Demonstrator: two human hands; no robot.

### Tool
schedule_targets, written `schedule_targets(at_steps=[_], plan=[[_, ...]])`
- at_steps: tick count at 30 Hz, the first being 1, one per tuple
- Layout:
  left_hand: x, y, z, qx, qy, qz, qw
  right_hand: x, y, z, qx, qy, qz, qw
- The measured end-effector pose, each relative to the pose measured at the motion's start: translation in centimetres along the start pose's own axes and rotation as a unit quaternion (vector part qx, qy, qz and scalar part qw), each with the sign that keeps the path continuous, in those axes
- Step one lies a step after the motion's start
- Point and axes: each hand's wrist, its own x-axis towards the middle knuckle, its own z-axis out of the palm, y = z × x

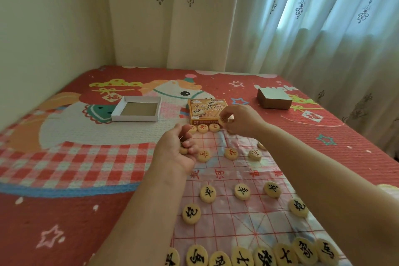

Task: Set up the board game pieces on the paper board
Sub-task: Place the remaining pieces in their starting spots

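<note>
Head view, near edge first: how many pieces are down?
— Eight black-lettered pieces in the nearest row, cut by the frame edge. One rank up stand two more, one on each side, then three in a line. The arms may hide others.

And past the middle of the board?
— Three red-lettered pieces in a line on the paper board, and a fourth peeps out by the right forearm. Three more sit side by side along the far edge.

What about the hands?
— The left hand is curled round a spare piece over the board's left side. Whether it holds more, I cannot tell. The right hand pinches a single piece between thumb and fingertips, just beside the third one in the far row.

Which step is this, then?
— Filling the far back row, I'd judge. The next move calls for laying that piece flat, lettering up, on the next crossing without nudging its neighbour. The paper looks crinkled there.

Anything behind?
— Three boxes on the red bedcover: an open white tray, an orange game box just behind the far row, and a grey box off to the right.
</note>
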Motion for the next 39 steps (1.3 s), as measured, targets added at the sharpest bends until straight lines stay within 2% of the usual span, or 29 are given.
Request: schedule_targets(at_steps=[9,20,26,39], plan=[[0.2,0.9,-0.5,-0.039,0.016,0.016,0.999,0.7,0.1,0.6,-0.045,-0.031,-0.003,0.998],[-0.1,0.8,-0.4,-0.013,0.012,0.004,1.000,0.6,0.7,1.1,-0.075,-0.033,-0.019,0.996],[-0.1,0.8,-0.4,-0.013,0.012,0.004,1.000,0.4,0.6,1.4,-0.078,-0.027,-0.043,0.996],[-0.1,0.6,-0.3,-0.004,0.013,-0.001,1.000,0.2,1.1,1.6,-0.063,0.008,-0.027,0.998]])
